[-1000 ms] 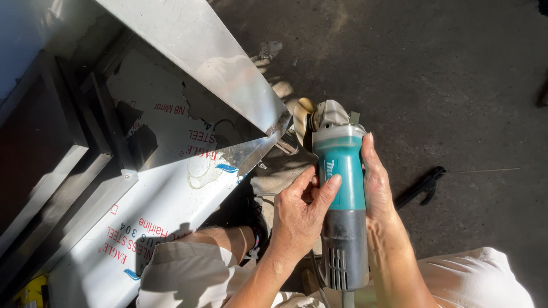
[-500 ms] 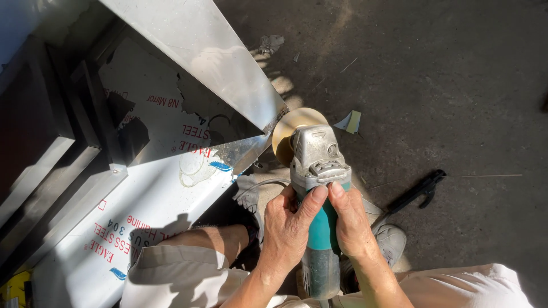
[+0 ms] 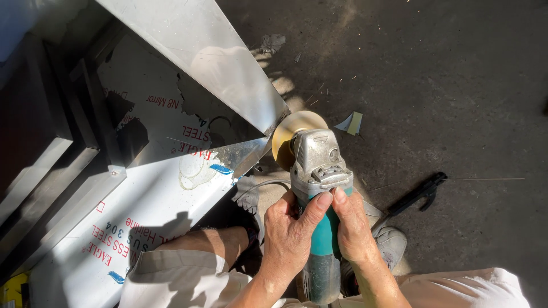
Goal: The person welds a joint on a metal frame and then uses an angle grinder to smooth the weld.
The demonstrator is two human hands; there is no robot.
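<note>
1. The left hand (image 3: 291, 234) is clenched around the teal body of the angle grinder (image 3: 318, 199).
2. The right hand (image 3: 354, 228) wraps the same body from the other side.
3. The grinder's yellowish disc (image 3: 288, 128) meets the corner of the steel sheet (image 3: 205, 51).
4. A black tool (image 3: 419, 194) lies on the floor, right of the grinder.

Both hands are bare and wrapped round the same handle from opposite sides. The left hand (image 3: 291, 234) grips with its thumb lying up over the top, the right hand (image 3: 353, 225) curls in tight next to it, thumbs nearly touching. Forearms come up from below, wrists fairly straight.
</note>
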